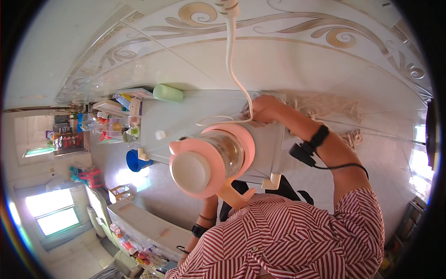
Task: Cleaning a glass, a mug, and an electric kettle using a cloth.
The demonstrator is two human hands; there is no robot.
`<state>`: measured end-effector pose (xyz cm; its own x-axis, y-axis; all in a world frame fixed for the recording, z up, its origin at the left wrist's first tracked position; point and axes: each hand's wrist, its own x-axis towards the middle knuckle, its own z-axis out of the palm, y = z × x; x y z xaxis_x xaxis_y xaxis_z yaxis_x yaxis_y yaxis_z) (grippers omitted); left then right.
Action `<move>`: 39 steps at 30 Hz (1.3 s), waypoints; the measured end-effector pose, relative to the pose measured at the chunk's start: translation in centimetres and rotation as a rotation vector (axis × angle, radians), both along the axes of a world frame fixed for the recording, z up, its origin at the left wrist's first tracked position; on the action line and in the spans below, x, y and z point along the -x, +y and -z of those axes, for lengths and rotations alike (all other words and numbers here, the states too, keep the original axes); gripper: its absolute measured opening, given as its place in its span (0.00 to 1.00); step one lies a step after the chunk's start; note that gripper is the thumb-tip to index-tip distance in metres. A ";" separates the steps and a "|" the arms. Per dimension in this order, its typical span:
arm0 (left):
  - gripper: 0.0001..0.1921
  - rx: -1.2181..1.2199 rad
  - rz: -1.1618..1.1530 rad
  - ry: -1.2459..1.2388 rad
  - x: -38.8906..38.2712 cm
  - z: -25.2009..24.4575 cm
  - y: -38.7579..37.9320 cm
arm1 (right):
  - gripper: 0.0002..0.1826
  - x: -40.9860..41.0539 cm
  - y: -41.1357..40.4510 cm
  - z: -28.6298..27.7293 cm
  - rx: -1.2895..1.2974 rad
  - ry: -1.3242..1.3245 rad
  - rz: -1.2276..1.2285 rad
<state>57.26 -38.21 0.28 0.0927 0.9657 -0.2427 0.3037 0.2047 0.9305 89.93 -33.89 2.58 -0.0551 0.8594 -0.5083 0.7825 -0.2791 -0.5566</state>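
A pink electric blender or kettle with a glass body (231,150), a white lid (191,171) and an orange-pink handle (237,195) stands on a glass-topped table (188,104). My right hand (266,108) is at the table's wall side, past the appliance's base, with its fingers closed on a crumpled greyish cloth (259,122) pressed to the tabletop. Close by that hand, a white power cord (229,59) hangs from the wall and loops on the table behind the base. Only the edge of my left hand (210,202) shows below the appliance; its fingers are hidden.
On the table lie a pale green cylinder (168,93) and a small white piece (160,135). Boxes, bottles and cups crowd its far left end. A blue bin (134,161) stands beyond the table's corner. Cream-coloured corner guards (271,182) stick out. Bunched fabric (327,108) lies to the right.
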 end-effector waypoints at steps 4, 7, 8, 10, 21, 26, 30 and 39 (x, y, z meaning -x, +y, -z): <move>0.20 -0.002 0.015 -0.026 -0.5 0.6 0.1 | 0.20 -1.7 -7.3 1.6 -0.033 -0.083 -0.023; 0.20 -0.013 0.010 -0.030 -0.3 0.7 0.1 | 0.20 -2.4 -13.6 3.1 0.226 0.012 -0.075; 0.20 -0.012 0.022 -0.039 -0.5 0.8 0.0 | 0.21 -2.9 -15.7 4.1 0.421 -0.005 -0.083; 0.20 -0.026 0.001 -0.036 0.0 0.8 -0.2 | 0.20 -4.2 -16.8 -0.1 0.404 0.092 0.055; 0.20 -0.100 0.017 -0.074 -0.2 0.7 -0.1 | 0.19 0.3 -6.0 3.7 -0.755 0.396 0.560; 0.20 -0.166 0.004 -0.091 -0.6 0.8 0.3 | 0.20 2.2 -1.8 4.9 -0.895 -0.104 0.106; 0.20 -0.185 -0.012 -0.100 -0.2 1.3 0.5 | 0.21 3.1 -2.7 3.7 -0.743 -0.201 0.086; 0.20 -0.240 -0.064 -0.200 -0.9 1.6 0.0 | 0.22 3.8 -18.5 3.3 -0.595 -0.022 0.034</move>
<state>58.15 -38.20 -1.28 0.0526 0.9986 0.0097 0.1036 -0.0151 0.9945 86.16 -52.43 -0.76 -0.0174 0.9980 0.0601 0.7919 0.0505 -0.6085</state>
